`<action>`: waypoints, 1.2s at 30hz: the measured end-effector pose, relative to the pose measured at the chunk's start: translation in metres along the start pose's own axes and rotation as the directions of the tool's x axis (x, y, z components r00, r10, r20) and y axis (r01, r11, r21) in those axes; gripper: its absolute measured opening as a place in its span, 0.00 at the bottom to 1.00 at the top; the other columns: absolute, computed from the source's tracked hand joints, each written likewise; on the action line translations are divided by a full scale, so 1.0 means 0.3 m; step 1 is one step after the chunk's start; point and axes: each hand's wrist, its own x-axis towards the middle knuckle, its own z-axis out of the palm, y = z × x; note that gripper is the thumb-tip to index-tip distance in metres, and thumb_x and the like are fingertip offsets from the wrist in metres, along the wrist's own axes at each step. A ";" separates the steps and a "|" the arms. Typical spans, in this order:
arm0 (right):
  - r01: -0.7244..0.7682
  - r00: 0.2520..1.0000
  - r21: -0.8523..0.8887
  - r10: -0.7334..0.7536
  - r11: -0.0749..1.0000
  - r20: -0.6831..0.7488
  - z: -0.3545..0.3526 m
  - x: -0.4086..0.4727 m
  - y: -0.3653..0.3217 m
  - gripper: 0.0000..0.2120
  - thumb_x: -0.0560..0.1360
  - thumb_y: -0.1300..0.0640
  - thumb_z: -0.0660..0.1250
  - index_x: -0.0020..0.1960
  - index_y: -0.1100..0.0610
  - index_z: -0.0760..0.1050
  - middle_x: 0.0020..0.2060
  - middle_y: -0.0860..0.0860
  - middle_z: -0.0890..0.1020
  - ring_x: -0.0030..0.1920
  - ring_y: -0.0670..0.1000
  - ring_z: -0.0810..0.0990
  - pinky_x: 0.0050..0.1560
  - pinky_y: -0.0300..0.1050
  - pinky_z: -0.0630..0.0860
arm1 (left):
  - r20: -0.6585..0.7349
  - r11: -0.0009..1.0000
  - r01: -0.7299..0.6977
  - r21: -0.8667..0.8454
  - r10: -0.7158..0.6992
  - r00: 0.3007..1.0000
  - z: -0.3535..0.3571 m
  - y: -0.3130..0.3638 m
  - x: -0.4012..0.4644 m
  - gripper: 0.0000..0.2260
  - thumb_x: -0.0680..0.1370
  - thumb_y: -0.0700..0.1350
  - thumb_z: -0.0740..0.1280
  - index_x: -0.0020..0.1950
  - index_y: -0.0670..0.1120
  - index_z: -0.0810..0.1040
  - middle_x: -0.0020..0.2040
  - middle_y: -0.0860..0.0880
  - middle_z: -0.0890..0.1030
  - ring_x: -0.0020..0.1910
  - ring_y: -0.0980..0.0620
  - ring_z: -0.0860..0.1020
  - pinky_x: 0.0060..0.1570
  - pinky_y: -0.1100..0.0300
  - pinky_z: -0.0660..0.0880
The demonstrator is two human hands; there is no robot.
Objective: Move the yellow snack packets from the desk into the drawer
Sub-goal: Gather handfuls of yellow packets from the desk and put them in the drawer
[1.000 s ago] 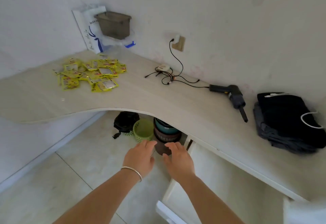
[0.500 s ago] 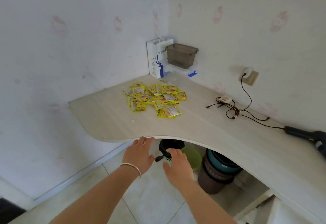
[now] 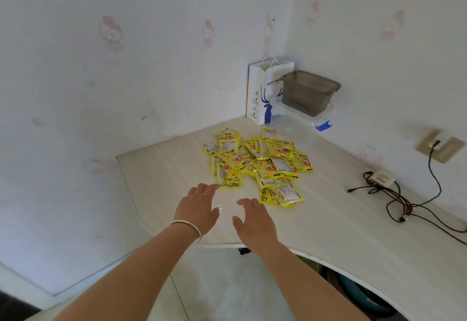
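Head view, looking down into a corner of the room: both hands reach out over the near edge of the pale wooden surface [image 3: 353,232], palms down and holding nothing. The left hand [image 3: 199,207], with a thin silver bracelet [image 3: 188,227] at the wrist, has its fingers straight and loosely spread; its fingertips lie just short of the nearest edge of the heap of yellow snack packets [image 3: 257,164], and whether they touch the closest packet cannot be told. The right hand [image 3: 252,219] sits beside it, to the right, with fingers relaxed and slightly apart, pointing at the near right end of the heap, where a few packets stick out toward it; a small gap of bare surface shows between fingertips and packets. The packets lie overlapping in a loose pile toward the far corner of the surface, beyond both hands. Behind the pile, against the walls, stands a white paper bag [image 3: 262,93] with blue print, and just right of it a grey translucent box [image 3: 308,91] rests on a clear container. To the far right, a tangle of black cable [image 3: 394,194] lies on the surface, with a lead running up to a wall socket [image 3: 439,145].
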 end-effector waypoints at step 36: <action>-0.343 0.880 -0.364 0.431 0.866 0.198 0.311 0.990 0.040 0.49 0.73 0.47 0.65 0.77 0.53 0.32 0.77 0.52 0.35 0.78 0.54 0.37 0.77 0.51 0.46 | 0.546 0.965 -0.254 0.070 0.176 0.819 0.287 -0.468 1.041 0.19 0.79 0.48 0.59 0.69 0.45 0.66 0.65 0.46 0.70 0.64 0.46 0.71 0.57 0.52 0.72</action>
